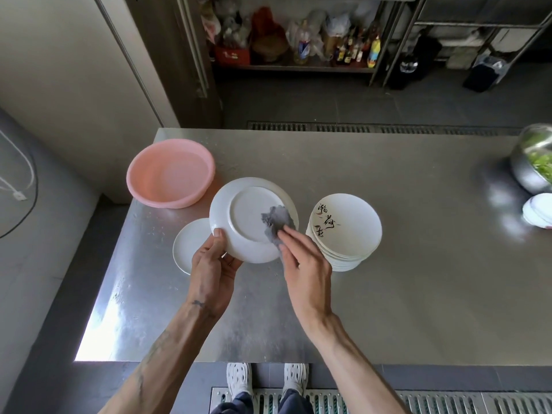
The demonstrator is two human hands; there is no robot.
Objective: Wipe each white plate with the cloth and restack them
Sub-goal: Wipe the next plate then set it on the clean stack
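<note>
Item 1. Held plate (239, 237): white, raised off the table and tilted, its underside and foot ring turned up toward you. It hangs above the gap between the single plate and the stack.

Item 2. Your left hand (213, 264): closed on the held plate's near-left rim, thumb on the upturned side and fingers curled round behind.

Item 3. Cloth (276, 221): grey and crumpled, lying against the right part of the plate's underside, with one end trailing down past the rim under your fingers.

Item 4. Your right hand (304, 264): fingers nearly straight and laid on the cloth, pressing it to the plate. It clasps nothing else.

Item 5. Stack of plates (349, 231): white, on the table just right of the held plate. The top one lies face up with black brush lettering.

Item 6. Single plate (188, 243): white, flat on the table to the left, partly covered by the held plate and your left hand.

Item 7. Pink basin (171, 173): at the table's far-left corner, overhanging the edge.

Item 8. Steel table (403, 279): brushed metal, bearing all of the above.

Item 9. Steel bowl (525, 171): at the far right, with greens inside. Small white dishes (540, 209) sit just in front of it.
</note>
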